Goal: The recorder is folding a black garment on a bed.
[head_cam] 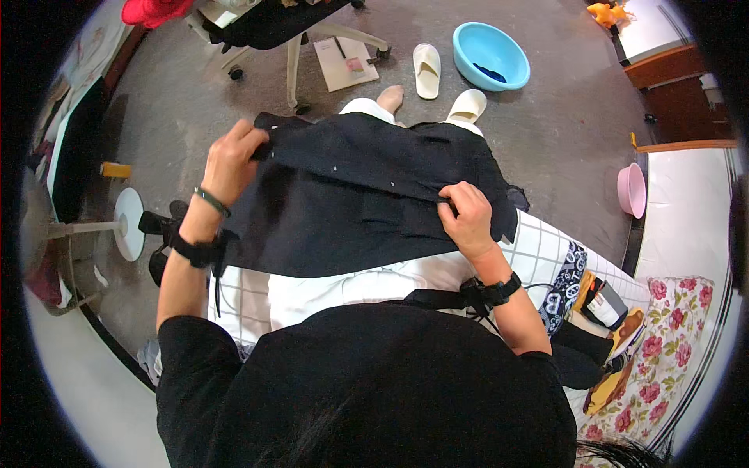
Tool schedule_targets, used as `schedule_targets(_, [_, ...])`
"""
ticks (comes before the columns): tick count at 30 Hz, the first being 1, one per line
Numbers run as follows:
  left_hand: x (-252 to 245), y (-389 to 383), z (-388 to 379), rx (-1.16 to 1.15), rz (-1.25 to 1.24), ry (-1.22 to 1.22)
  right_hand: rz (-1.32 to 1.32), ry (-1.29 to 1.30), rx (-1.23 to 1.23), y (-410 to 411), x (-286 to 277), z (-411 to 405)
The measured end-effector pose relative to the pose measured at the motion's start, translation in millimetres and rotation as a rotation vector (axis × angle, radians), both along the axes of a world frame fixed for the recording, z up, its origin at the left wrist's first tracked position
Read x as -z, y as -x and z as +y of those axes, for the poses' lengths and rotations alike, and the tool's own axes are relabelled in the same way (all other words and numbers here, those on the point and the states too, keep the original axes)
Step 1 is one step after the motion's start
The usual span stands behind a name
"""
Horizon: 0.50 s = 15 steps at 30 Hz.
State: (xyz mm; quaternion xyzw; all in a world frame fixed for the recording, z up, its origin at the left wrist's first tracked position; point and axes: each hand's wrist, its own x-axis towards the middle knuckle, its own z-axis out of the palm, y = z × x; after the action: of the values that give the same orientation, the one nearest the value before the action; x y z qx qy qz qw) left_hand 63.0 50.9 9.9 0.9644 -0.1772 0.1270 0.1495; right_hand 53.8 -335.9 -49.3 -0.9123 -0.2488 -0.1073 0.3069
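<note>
A dark buttoned garment (327, 216), likely a shirt, lies spread across my lap over white trousers (363, 281). Small pale buttons run along its front strip. My left hand (234, 155) pinches the strip's upper left end, by what looks like the collar. Farther down the same strip, at the right, my right hand (468, 216) grips the cloth between thumb and fingers. The strip stretches between both hands. Parts of the far side hang over my knees, and the garment's underside is hidden.
I sit on a white checked bedspread (532, 234). On the floor ahead are a blue basin (491, 55) with dark cloth inside, white slippers (427, 70), a notepad (345, 61) and a wheeled chair base (292, 70). A fan's round base (130, 225) stands left; a floral pillow (673, 345) lies right.
</note>
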Motion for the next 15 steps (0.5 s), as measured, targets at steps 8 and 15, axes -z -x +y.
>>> schedule_targets(8, [-44, 85, -18, 0.030, -0.362, -0.036, -0.030, 0.021, -0.073, 3, -3, 1])
schedule_targets(15, [7, 92, -5, 0.131, 0.026, -0.030, -0.108, 0.056, -0.058, 2, -5, -2])
